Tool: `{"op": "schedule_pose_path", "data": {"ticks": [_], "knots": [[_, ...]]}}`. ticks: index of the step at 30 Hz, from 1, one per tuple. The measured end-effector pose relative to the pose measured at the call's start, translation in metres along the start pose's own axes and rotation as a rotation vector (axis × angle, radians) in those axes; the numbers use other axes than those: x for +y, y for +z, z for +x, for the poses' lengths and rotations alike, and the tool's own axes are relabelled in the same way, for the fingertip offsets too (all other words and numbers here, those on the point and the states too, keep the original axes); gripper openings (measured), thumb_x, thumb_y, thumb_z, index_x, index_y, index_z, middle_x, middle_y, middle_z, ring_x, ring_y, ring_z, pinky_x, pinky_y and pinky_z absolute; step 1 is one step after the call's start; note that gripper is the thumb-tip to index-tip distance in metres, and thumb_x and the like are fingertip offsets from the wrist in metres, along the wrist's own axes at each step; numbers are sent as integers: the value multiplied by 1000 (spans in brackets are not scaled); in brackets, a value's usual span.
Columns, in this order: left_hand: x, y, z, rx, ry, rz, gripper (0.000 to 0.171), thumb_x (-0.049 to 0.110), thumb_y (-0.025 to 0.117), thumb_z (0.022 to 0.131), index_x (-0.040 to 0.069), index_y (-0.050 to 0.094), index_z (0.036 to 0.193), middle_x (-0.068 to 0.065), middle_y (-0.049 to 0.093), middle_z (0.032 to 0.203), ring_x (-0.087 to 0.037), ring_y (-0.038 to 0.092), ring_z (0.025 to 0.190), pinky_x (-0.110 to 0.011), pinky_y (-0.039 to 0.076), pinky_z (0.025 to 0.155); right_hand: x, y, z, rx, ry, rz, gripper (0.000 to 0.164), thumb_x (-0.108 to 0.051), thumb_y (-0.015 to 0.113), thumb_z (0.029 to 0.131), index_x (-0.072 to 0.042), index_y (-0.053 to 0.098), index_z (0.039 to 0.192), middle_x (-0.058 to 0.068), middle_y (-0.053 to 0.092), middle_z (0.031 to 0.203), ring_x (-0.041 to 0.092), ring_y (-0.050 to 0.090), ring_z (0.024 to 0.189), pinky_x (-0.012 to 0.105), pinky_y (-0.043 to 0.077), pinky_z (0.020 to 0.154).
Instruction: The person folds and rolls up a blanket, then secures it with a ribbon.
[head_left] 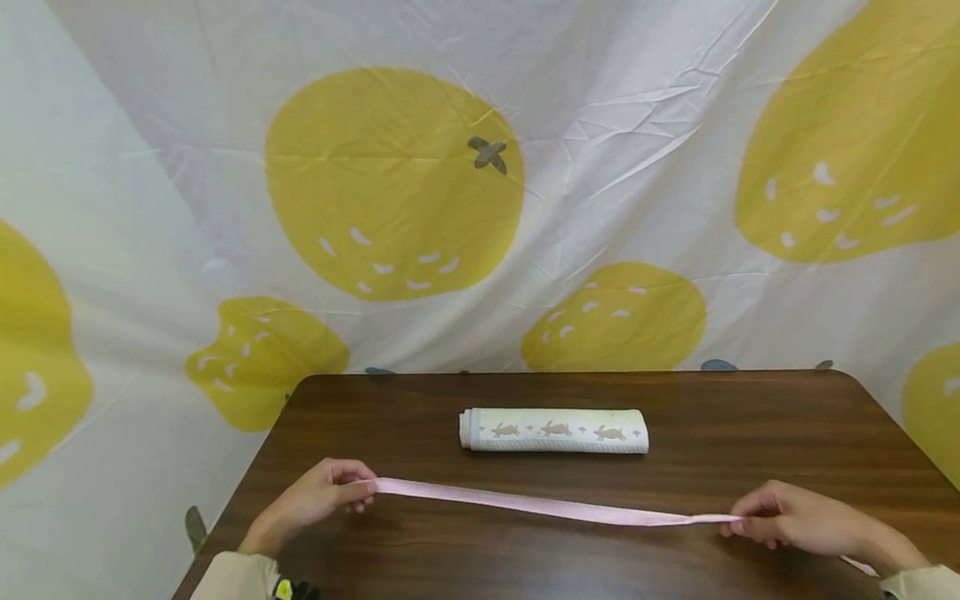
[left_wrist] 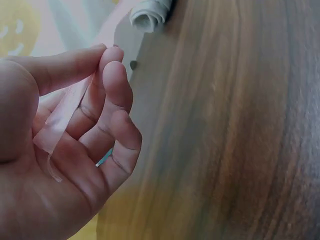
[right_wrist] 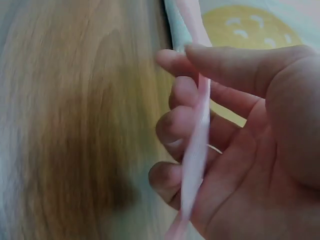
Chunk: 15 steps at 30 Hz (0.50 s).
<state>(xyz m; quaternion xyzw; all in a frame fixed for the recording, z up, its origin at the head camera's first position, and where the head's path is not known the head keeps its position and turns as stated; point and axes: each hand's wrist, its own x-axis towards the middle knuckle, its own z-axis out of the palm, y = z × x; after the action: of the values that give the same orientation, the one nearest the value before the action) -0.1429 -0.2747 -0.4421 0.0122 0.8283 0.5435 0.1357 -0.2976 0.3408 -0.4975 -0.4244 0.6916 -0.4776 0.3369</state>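
A pink ribbon (head_left: 525, 502) stretches between my two hands above the brown table, sagging slightly toward the right. At its left end, my left hand (head_left: 330, 492) pinches it between thumb and forefinger; in the left wrist view a short tail of the ribbon (left_wrist: 62, 117) lies across the palm. My right hand (head_left: 802, 521) pinches it too, and in the right wrist view more ribbon (right_wrist: 197, 145) runs down past the curled fingers. Behind the ribbon lies a rolled white towel (head_left: 558, 431) with brown rabbit figures, touched by neither hand.
The dark wooden table (head_left: 390, 558) has rounded far corners. Close behind it hangs a white cloth (head_left: 637, 150) printed with large yellow fruit. A small dark item with a yellow spot (head_left: 285, 588) shows by the left cuff.
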Motion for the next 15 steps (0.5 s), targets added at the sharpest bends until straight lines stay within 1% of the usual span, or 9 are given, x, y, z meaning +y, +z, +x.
{"op": "schedule_pose_path", "data": {"ticks": [3,6,8,10,13,15], "knots": [[-5,-3,0,-8,-42,-8,27,15,63,97,-9,64,110,-3,65,80,-9,57,66,-24,48,59,6,-4,-9,70,14,-30,22,2,47,100,-1,69,104,14,54,73,12,53,64,29,43,50],[-9,-4,0,-25,-65,-31,27,11,57,98,-6,60,119,-5,64,82,-10,55,65,-22,44,56,10,-8,-15,114,38,-12,19,0,48,101,0,67,106,12,57,76,16,54,64,30,43,51],[-11,-4,1,-32,-69,-50,26,8,53,99,-6,59,120,-5,63,82,-11,53,65,-22,42,56,12,-10,-18,123,28,-10,18,0,47,101,0,64,105,14,57,77,19,54,64,31,44,50],[-12,-3,1,-26,-72,-49,24,7,50,99,-6,60,116,-4,60,81,-10,51,65,-21,41,56,14,-11,-19,129,32,13,15,-1,47,102,1,62,103,15,56,77,19,55,64,31,44,50],[-14,-2,0,-3,-73,-19,22,7,53,98,-6,65,111,-3,58,81,-9,51,68,-22,42,58,16,-13,-22,120,27,119,14,0,44,102,9,55,103,18,52,77,21,52,63,38,36,47],[-15,-2,0,20,-64,24,21,8,58,95,-4,68,110,-3,59,83,-9,51,69,-23,43,60,17,-14,-23,104,18,206,15,1,42,103,15,49,104,20,47,76,26,44,60,42,29,47]]}}
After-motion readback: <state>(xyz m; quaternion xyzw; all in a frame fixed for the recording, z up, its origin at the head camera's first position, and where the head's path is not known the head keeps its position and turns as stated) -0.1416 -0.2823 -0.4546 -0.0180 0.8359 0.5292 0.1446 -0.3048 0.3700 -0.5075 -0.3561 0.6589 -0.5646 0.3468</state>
